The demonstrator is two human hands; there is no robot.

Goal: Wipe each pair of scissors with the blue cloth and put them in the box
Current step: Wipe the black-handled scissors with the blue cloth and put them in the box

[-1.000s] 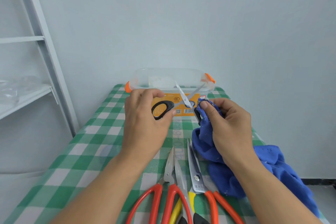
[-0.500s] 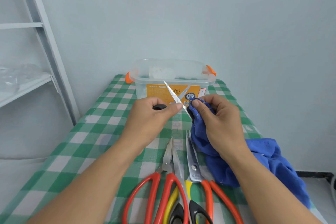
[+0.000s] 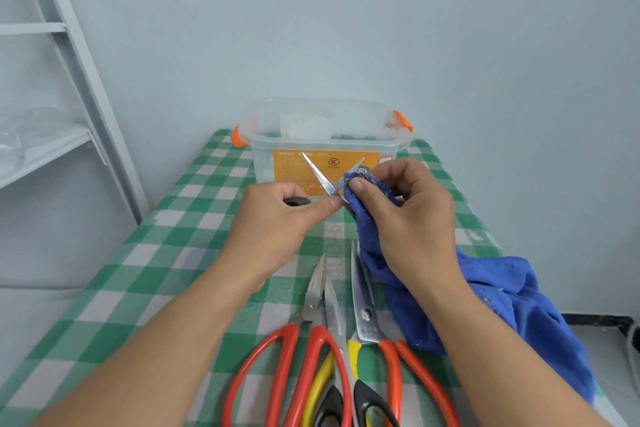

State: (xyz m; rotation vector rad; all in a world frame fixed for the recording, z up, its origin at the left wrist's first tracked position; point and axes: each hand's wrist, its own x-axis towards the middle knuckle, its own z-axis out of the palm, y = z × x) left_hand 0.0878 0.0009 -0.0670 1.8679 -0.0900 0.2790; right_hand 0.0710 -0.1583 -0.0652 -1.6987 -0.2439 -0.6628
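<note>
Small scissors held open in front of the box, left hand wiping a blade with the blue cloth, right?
Wrong hand. The head view shows the right hand pinching the blue cloth on the blade; the left hand holds the small scissors by the handle. They are open, in front of the box.

The left hand (image 3: 277, 222) gripped the black handle of the small scissors (image 3: 320, 177), whose blades stood open in a V just beyond its fingertips. The right hand (image 3: 412, 218) pinched the blue cloth (image 3: 502, 295) round one blade between thumb and fingers. The clear box (image 3: 263, 135) stood beyond both sets of fingers. Red-handled scissors (image 3: 313, 291) lay behind the knuckles on the checked tablecloth (image 3: 145, 253).
</note>
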